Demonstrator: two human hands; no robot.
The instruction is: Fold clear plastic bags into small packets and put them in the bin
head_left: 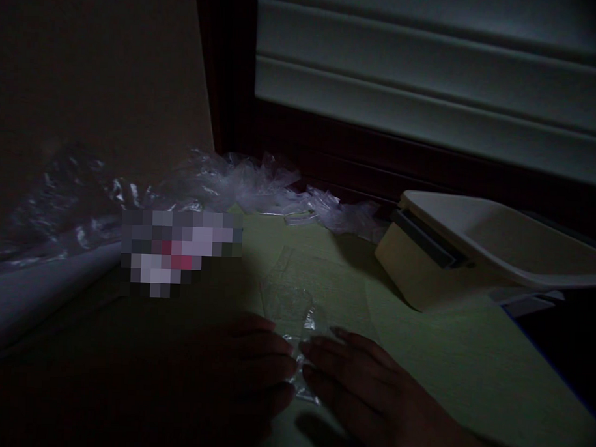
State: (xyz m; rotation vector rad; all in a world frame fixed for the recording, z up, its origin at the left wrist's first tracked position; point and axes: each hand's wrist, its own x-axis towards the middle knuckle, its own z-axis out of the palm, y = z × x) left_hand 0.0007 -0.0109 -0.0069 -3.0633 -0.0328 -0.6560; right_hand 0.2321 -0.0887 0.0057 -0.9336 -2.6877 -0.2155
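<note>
A clear plastic bag [328, 286] lies flat on the pale green tabletop [469, 360], with creases and shiny glints along its middle. My left hand [257, 359] rests on its near left part, fingers stretched out and lying flat; much of that hand is lost in shadow. From the other side, my right hand [370, 382] lies on the bag with extended fingers, its fingertips almost meeting those of the left. Neither hand grips anything. The scene is very dark, so the bag's near edge under the hands is hard to make out.
A cream plastic bin [418, 270] with a dark handle stands tilted at the right. Crumpled clear plastic [250, 179] is heaped along the back and left. A pixelated patch hides something at the left. Behind rises a dark frame with pale slats [405, 84].
</note>
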